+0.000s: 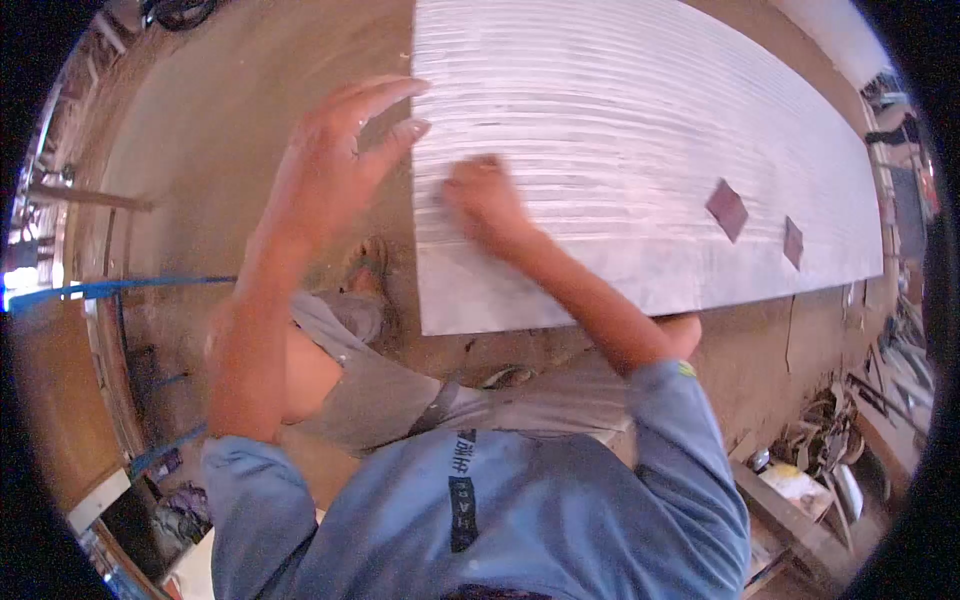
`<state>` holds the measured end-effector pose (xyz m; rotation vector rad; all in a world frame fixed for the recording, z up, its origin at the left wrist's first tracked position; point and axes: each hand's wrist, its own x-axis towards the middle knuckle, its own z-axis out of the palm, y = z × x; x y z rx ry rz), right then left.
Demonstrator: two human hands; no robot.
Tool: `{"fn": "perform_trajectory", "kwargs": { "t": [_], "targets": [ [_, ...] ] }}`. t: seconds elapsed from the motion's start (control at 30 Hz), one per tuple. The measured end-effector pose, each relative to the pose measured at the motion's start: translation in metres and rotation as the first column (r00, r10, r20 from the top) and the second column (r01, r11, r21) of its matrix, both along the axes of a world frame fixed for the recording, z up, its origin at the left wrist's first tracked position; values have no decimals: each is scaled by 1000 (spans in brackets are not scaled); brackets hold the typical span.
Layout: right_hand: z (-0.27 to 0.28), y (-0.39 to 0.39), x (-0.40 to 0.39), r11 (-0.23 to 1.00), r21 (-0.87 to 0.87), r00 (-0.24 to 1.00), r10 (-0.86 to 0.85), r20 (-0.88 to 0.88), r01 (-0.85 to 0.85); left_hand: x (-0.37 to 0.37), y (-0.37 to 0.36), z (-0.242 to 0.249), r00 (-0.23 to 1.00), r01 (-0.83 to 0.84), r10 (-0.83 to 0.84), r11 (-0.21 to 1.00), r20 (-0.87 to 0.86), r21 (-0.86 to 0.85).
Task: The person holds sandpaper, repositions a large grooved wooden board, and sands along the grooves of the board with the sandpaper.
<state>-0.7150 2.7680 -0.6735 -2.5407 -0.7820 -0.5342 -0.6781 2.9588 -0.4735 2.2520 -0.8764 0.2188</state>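
Note:
A long white-grey panel (600,130) with a ribbed, streaked surface stretches out in front of my body. At its left edge is my left hand (350,130), thumb and fingers apart, fingertips at or just over the edge. My right hand (485,205) is curled closed over the panel's lower left part, somewhat blurred. Whatever may be inside its fingers is hidden. Two dark reddish-brown sheet pieces, like sandpaper, lie on the panel to the right: a larger one (727,210) and a smaller one (793,242).
Below the panel are my bent legs (390,400) and a foot (368,265) on the brown floor (220,130). A blue strap (120,288) runs in from the left beside a wooden board (70,400). Scrap and wood pieces (810,450) are heaped at the lower right.

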Motion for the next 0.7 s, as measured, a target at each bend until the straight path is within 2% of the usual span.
{"fn": "perform_trajectory", "kwargs": {
  "t": [0.03,0.07,0.1,0.17,0.2,0.23,0.27,0.3,0.33,0.37,0.4,0.43,0.47,0.5,0.53,0.57,0.6,0.7],
  "targets": [
    [19,20,5,989,-148,999,22,31,-17,10,-6,-18,999,-30,27,997,36,67],
    [34,21,7,998,-31,995,57,-84,-60,19,-9,-34,995,-66,55,989,81,135],
    [33,1,1,999,-29,996,41,-83,-43,19,-11,-48,996,-49,38,989,81,137],
    [20,-71,-16,994,-104,999,-32,28,34,20,-15,-75,976,-119,141,984,-164,135],
    [12,-121,-28,992,10,992,-122,10,122,15,-14,-86,977,-115,137,984,-166,132],
    [3,-183,-41,986,-15,984,-163,66,165,5,-11,-96,968,-130,169,971,-188,201],
    [17,-237,-60,950,-140,959,-282,-8,279,-7,-10,-105,956,-147,206,952,-208,270],
    [13,-295,-71,821,-414,913,-402,69,392,-18,-10,-111,955,-147,208,951,-211,270],
    [51,-315,-89,712,-448,788,-616,-27,541,-28,-10,-115,905,-185,281,936,-320,299],
    [50,-354,-94,599,-548,749,-658,80,584,-40,-8,-122,835,-220,354,917,-422,333],
    [73,-361,-102,626,-514,743,-668,34,586,-55,-5,-142,833,-225,360,915,-421,335],
    [73,-362,-100,629,-510,747,-664,40,586,-67,-5,-170,734,-315,366,930,-572,190],
    [71,-361,-95,718,-398,788,-615,22,571,-76,-4,-184,626,-418,330,907,-707,53],
    [69,-356,-89,793,-276,827,-563,11,543,-85,-8,-181,631,-423,334,905,-700,50],
    [69,-340,-84,861,-204,884,-465,54,466,-99,-17,-176,571,-476,322,880,-755,16],
    [70,-324,-81,882,-173,895,-445,-1,438,-109,-29,-171,506,-527,301,850,-809,-13],
    [73,-315,-80,885,-177,897,-441,-27,430,-115,-43,-154,432,-625,404,779,-807,55],
    [64,-332,-86,874,-197,888,-459,-29,445,-112,-37,-174,437,-645,374,764,-818,5]
  ]
}}
